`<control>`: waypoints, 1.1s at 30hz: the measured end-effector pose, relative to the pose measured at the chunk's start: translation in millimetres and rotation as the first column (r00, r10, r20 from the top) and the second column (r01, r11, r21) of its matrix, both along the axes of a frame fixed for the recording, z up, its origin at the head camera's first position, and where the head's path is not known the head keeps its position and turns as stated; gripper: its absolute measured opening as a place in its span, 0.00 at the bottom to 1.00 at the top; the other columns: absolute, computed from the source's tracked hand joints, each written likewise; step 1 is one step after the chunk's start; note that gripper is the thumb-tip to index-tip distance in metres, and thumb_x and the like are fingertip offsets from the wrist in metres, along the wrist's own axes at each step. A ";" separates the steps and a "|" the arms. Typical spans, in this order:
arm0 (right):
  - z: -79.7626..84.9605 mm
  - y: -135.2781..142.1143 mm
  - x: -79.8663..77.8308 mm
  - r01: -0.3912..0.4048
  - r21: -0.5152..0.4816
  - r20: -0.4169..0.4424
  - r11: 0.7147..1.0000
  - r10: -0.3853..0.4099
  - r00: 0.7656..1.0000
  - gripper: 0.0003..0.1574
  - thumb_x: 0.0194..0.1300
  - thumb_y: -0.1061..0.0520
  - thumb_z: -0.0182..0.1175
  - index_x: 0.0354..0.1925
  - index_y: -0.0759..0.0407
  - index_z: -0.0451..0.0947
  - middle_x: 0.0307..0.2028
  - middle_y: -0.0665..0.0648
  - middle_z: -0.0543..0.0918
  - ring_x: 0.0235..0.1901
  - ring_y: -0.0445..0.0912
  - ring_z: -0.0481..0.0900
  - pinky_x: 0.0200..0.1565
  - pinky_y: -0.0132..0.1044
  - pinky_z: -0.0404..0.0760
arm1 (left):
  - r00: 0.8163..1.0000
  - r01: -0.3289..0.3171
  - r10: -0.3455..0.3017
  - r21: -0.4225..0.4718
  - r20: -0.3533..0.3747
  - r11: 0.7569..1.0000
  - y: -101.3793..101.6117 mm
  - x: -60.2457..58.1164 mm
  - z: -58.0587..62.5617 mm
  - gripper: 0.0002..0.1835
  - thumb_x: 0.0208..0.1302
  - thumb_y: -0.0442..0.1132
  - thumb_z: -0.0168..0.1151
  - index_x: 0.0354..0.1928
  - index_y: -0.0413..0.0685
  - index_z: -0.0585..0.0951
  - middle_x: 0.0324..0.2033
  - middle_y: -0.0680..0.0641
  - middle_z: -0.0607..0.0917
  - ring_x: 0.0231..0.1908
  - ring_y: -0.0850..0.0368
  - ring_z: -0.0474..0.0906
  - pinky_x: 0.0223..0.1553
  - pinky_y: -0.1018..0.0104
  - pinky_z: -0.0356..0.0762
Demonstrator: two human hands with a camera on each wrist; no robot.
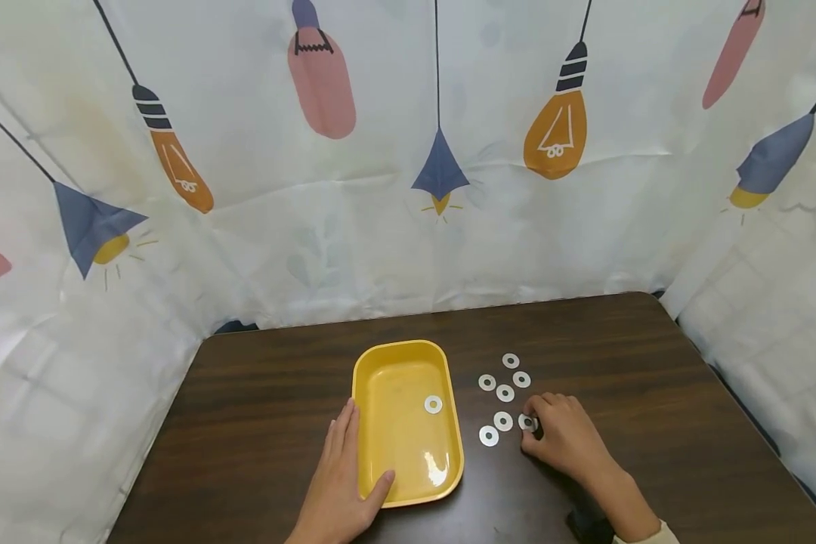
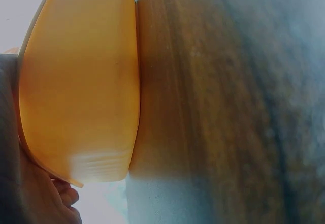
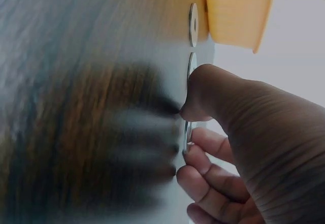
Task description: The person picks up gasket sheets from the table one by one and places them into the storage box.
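Note:
My left hand rests against the yellow tray, its fingers straight along the left rim and its thumb over the near rim. Inside the tray lies one flat metal washer. To the tray's right, my right hand pinches another washer at its edges between thumb and fingertips, low at the tabletop. The right wrist view shows this washer edge-on, partly hidden by the thumb. Several loose washers lie flat between the tray and that hand.
A dark wood-grain table carries everything. Behind it and along both sides hangs a white curtain printed with lamps and bulbs. A dark band or device sits at the right wrist, beside a pale sleeve.

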State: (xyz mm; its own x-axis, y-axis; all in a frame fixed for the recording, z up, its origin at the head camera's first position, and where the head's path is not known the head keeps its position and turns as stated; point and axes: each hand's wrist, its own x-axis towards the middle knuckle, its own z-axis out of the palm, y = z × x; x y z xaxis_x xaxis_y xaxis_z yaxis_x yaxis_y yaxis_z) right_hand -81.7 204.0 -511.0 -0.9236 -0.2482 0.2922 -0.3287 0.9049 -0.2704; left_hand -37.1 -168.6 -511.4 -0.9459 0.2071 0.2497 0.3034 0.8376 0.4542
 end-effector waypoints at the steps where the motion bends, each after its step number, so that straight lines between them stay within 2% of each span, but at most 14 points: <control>1: 0.1 0.2 0.0 -0.003 -0.004 0.003 1.000 0.003 1.000 0.13 0.46 0.56 0.75 0.33 0.52 0.83 0.29 0.47 0.83 0.33 0.43 0.79 0.45 0.50 0.82 | 1.000 -0.004 0.004 -0.001 0.001 1.000 0.2 0.9 0.3 0.59 0.60 0.54 0.75 0.83 0.37 0.53 0.84 0.41 0.55 0.79 0.37 0.60 0.76 0.88 0.22; 6: -2.9 3.1 -0.8 -0.024 -0.028 0.012 0.999 0.024 1.000 0.13 0.47 0.56 0.76 0.33 0.52 0.85 0.29 0.46 0.84 0.33 0.41 0.79 0.46 0.51 0.83 | 1.000 -0.002 0.002 -0.012 0.006 1.000 0.9 1.4 0.5 0.58 0.61 0.56 0.74 0.83 0.37 0.54 0.84 0.41 0.56 0.79 0.38 0.60 0.77 0.86 0.21; 14: -6.3 8.0 -0.6 -0.065 -0.046 -0.059 0.997 0.062 0.996 0.13 0.45 0.57 0.77 0.33 0.52 0.85 0.29 0.45 0.85 0.32 0.40 0.80 0.45 0.50 0.84 | 1.000 0.012 -0.012 -0.025 -0.023 1.000 0.6 -0.3 1.2 0.56 0.62 0.57 0.71 0.83 0.37 0.54 0.84 0.40 0.57 0.79 0.38 0.61 0.78 0.84 0.23; 18: -5.7 8.6 -1.5 -0.073 -0.042 -0.069 0.996 0.070 0.995 0.14 0.46 0.57 0.78 0.34 0.52 0.86 0.30 0.46 0.86 0.34 0.42 0.82 0.46 0.52 0.85 | 1.000 0.011 -0.012 -0.026 -0.029 1.000 0.8 -0.6 0.5 0.56 0.62 0.56 0.72 0.83 0.35 0.55 0.84 0.39 0.56 0.79 0.38 0.61 0.79 0.83 0.22; 33: 3.6 5.8 -6.5 -0.108 -0.012 -0.130 0.994 0.105 0.986 0.15 0.46 0.57 0.79 0.34 0.53 0.86 0.33 0.49 0.86 0.36 0.46 0.83 0.44 0.51 0.82 | 1.000 -0.015 0.016 -0.025 0.023 1.000 0.8 0.6 1.6 0.57 0.62 0.58 0.71 0.84 0.39 0.53 0.85 0.42 0.54 0.80 0.38 0.59 0.76 0.86 0.20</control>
State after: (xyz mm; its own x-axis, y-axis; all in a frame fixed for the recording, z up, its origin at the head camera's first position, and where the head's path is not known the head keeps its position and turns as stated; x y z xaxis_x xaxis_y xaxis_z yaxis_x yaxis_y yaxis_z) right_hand -88.3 209.9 -507.4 -0.8463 -0.3364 0.4131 -0.4563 0.8580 -0.2361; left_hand -36.5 -167.8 -509.8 -0.9545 0.1980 0.2229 0.2798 0.8532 0.4403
